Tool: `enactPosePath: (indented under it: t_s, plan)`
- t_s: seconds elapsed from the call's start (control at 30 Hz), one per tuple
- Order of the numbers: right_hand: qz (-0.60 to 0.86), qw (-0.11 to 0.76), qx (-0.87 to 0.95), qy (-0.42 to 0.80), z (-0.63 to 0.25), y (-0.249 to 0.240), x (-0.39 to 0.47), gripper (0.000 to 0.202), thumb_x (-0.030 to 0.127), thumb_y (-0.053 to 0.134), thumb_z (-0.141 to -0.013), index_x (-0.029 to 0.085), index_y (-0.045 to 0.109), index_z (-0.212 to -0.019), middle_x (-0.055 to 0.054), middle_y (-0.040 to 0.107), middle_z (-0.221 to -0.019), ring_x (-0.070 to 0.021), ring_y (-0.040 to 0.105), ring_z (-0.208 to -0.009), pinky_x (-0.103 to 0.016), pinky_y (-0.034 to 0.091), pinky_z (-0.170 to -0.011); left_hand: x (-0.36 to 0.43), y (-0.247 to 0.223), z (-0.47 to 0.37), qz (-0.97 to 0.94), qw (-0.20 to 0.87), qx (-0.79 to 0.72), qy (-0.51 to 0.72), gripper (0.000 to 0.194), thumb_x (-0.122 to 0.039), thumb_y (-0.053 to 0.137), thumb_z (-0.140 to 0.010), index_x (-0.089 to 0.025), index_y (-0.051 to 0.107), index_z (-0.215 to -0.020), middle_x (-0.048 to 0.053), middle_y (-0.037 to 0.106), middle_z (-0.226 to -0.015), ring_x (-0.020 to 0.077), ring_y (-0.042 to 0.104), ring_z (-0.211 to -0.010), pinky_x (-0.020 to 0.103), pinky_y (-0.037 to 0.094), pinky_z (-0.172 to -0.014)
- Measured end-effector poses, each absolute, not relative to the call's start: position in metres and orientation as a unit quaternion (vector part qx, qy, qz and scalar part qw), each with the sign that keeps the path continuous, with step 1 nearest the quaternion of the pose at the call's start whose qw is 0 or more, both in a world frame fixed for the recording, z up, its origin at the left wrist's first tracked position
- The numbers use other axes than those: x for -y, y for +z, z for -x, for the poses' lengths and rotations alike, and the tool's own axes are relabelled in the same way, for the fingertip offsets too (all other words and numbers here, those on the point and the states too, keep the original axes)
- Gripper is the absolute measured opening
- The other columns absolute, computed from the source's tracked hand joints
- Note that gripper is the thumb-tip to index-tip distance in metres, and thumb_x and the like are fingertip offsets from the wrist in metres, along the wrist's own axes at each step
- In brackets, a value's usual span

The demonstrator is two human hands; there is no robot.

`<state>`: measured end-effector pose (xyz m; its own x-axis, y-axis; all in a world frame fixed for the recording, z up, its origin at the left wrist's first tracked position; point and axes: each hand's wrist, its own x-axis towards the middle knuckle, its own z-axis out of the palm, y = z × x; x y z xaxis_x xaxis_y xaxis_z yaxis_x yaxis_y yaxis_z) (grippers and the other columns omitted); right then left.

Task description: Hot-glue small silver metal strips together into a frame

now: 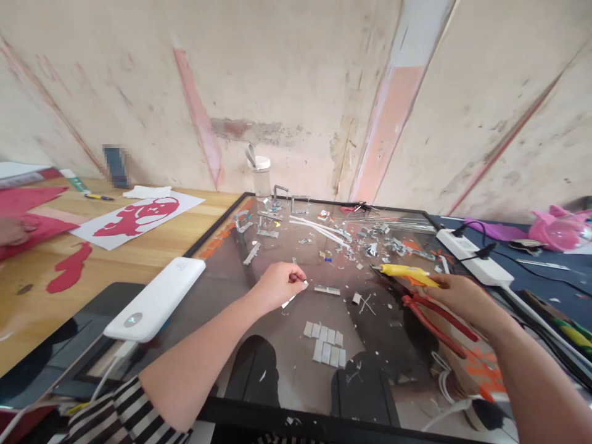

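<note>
Over a glossy, glass-topped desk [296,370], your right hand [456,296] is gripping a yellow plastic glue gun [403,272] while your left hand [283,285] is pinching a small white piece.

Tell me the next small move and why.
I'd probably bring the yellow glue gun toward the small pale piece at the left hand's fingertips: the right hand is on the gun, whose nozzle points that way, with a clear gap between.

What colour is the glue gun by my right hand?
Yellow, best seen in the head view.
</note>
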<state>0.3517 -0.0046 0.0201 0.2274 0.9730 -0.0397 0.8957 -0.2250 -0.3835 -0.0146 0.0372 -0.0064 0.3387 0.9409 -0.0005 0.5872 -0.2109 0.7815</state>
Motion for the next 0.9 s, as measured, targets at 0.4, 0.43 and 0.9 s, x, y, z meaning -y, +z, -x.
enactPosePath:
  t_s: [0.4,0.43,0.9]
  plan:
    - [0.552,0.52,0.495,0.423,-0.267,0.084,0.005,0.028,0.03,0.072,-0.06,0.021,0.052,-0.077,0.001,0.057,-0.063,-0.0135,0.055,-0.056,-0.027,0.045,-0.054,-0.034,0.0,0.017,-0.788,0.283,-0.513,0.189,0.033,-0.039,0.069,-0.06,-0.017,0.068,-0.085,0.004,0.065,-0.081,0.0185,0.059,-0.072,0.027,0.045,-0.064]
    - [0.536,0.498,0.499,0.463,-0.26,0.082,0.002,0.029,0.032,0.072,-0.061,0.02,0.052,-0.078,0.001,0.058,-0.066,-0.0124,0.054,-0.053,-0.026,0.045,-0.051,-0.033,0.002,0.018,-0.795,0.266,-0.516,0.175,0.033,-0.04,0.07,-0.059,-0.018,0.068,-0.084,0.004,0.064,-0.081,0.0188,0.059,-0.073,0.027,0.044,-0.063]
    - [0.498,0.304,0.646,0.491,-0.26,0.042,0.0,0.031,0.037,0.064,-0.076,0.018,0.061,-0.099,-0.007,0.065,-0.096,-0.0112,0.054,-0.062,-0.023,0.046,-0.056,-0.032,-0.002,0.017,-0.822,0.218,-0.501,0.16,0.009,-0.027,0.06,-0.071,-0.02,0.065,-0.073,0.003,0.063,-0.081,0.0164,0.058,-0.071,0.026,0.042,-0.063]
